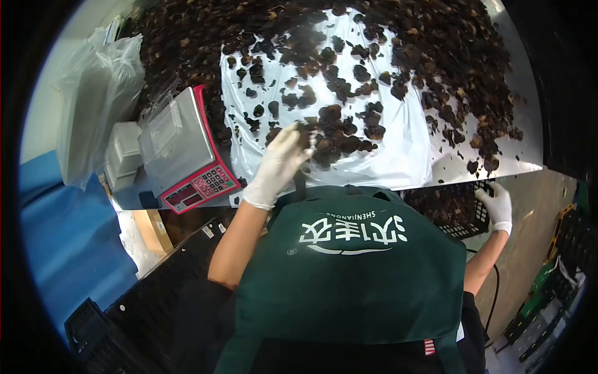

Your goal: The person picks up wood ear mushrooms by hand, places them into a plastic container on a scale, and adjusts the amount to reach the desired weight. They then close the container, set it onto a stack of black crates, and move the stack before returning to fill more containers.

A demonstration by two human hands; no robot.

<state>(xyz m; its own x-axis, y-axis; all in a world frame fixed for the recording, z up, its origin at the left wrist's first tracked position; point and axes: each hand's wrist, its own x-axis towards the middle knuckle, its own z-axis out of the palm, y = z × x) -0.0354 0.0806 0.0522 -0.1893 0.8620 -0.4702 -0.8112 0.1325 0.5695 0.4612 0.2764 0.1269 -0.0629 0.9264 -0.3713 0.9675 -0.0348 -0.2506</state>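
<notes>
White gloves cover both of my hands. Over the white sheet [249,149], my left hand [283,159] has its fingers curled around some dark, frilly mushroom-like pieces, slightly blurred. More dark pieces [333,134] lie just right of its fingertips. My right hand [497,204] is at the right end of a black perforated basket [464,229], its fingers wrapped on the rim. The basket sits below the table's front edge and holds dark pieces [436,202].
A red scale [205,184] with clear plastic on its pan stands left of the sheet. Beside it are white containers [124,146] and a clear plastic bag [99,100]. Dark pieces [455,56] are heaped along the table's back and right.
</notes>
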